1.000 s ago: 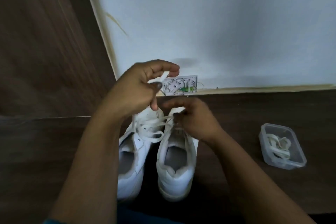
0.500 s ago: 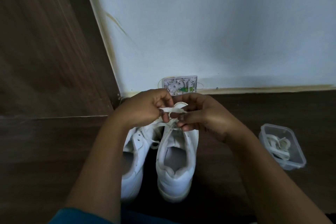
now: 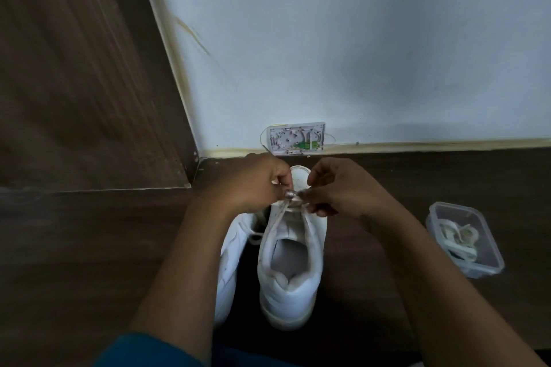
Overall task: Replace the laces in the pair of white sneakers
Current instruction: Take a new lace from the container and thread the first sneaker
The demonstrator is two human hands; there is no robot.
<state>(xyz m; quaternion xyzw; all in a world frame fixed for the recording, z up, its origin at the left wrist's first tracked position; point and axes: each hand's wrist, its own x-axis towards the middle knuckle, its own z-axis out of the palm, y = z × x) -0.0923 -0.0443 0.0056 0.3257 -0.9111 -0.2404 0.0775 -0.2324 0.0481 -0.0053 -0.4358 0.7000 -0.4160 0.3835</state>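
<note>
A dark wood panel [image 3: 74, 68] stood at the left, meeting a pale wall [image 3: 372, 39] with a small open socket box [image 3: 296, 138] low on it. On the dark wood floor [image 3: 89, 262] the left sneaker [image 3: 231, 253] and right sneaker [image 3: 293, 274] sat side by side, toes toward the wall. The left hand [image 3: 253, 182] and right hand [image 3: 340, 188] each pinched the white lace [image 3: 293, 201] over the right sneaker. Further right, a clear plastic tub [image 3: 486, 270] held coiled spare laces [image 3: 456, 235].

White right sneaker [image 3: 290, 286] stands upright beside left sneaker [image 3: 229, 259], lace [image 3: 280, 214] crossing its front.
</note>
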